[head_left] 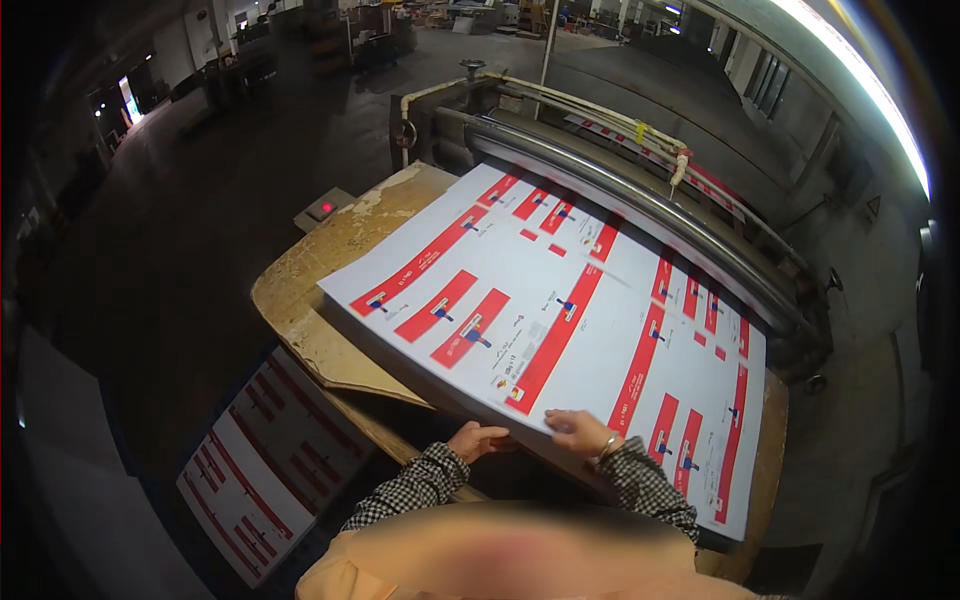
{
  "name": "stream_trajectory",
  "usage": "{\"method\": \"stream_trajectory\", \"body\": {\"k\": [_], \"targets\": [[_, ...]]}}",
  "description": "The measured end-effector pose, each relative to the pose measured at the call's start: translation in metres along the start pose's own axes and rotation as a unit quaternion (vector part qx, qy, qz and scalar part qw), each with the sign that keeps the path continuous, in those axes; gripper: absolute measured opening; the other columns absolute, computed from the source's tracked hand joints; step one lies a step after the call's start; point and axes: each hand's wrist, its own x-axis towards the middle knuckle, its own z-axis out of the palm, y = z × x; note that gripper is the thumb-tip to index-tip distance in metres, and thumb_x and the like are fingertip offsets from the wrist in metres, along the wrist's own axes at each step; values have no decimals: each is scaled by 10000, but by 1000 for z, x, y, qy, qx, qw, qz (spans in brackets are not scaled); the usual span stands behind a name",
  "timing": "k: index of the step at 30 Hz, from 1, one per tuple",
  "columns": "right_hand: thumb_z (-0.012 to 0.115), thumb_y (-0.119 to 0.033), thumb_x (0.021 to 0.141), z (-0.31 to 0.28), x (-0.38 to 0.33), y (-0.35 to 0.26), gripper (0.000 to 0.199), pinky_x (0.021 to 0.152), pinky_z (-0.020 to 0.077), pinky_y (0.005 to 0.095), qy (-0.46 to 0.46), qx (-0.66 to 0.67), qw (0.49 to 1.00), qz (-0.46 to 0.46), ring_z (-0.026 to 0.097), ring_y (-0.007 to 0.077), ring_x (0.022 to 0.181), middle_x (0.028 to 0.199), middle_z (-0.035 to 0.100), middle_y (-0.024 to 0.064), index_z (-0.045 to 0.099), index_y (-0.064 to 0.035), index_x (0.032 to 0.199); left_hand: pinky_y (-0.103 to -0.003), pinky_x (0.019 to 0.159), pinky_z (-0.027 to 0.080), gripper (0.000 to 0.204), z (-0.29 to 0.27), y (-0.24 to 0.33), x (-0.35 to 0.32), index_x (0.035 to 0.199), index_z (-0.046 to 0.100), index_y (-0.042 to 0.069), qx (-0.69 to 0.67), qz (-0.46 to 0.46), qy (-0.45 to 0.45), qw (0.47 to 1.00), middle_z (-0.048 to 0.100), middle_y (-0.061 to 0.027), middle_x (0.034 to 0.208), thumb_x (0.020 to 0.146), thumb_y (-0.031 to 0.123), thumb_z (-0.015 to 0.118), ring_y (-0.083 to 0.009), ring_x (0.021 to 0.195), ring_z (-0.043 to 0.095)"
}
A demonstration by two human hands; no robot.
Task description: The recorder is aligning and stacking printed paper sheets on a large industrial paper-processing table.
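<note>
So the person is standing at the near edge of a big stack of printed sheets (white with red bars and little blue marks) that is lying on a worn wooden table. Everything here is relative to that stack.

The left hand is sitting at the stack's near edge, fingers curled in under the sheet edge, looks like it's gripping or lifting a few sheets from below, though I can't tell how many. The right hand is resting flat on top of the stack just beside the left one, fingers spread and pressing down, not clamped on anything. There's a bracelet on that wrist.

How far along? My guess is it's early in whatever handling is going on: the stack is lying square and full, its far edge is sitting right against the long metal roller of the machine behind it, and no sheet is visibly lifted clear yet. Another pile of the same sheets is lying on the floor, down and to the left of the stack. A small box with a red button is sitting beyond the stack's far left corner.
</note>
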Motion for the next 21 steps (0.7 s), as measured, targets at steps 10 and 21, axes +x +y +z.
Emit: {"method": "stream_trajectory", "body": {"k": [10,21], "targets": [[560,-108,741,-3,-11,-22,321,903,417,314,65,176,982,-33,535,290,1048,1125,555,185,571,42,1025,-458,825,483,358,2,-7,11,1175,417,-68,27,-21,128,991,538,-208,1093,889,138,357,-336,978,556],[622,-138,717,4,32,31,272,904,411,290,128,100,986,26,531,258,1065,1108,567,169,607,14,942,-382,741,524,319,4,-3,8,912,516,-66,-6,-8,79,997,591,-133,830,875,251,502,-231,774,617]]}}
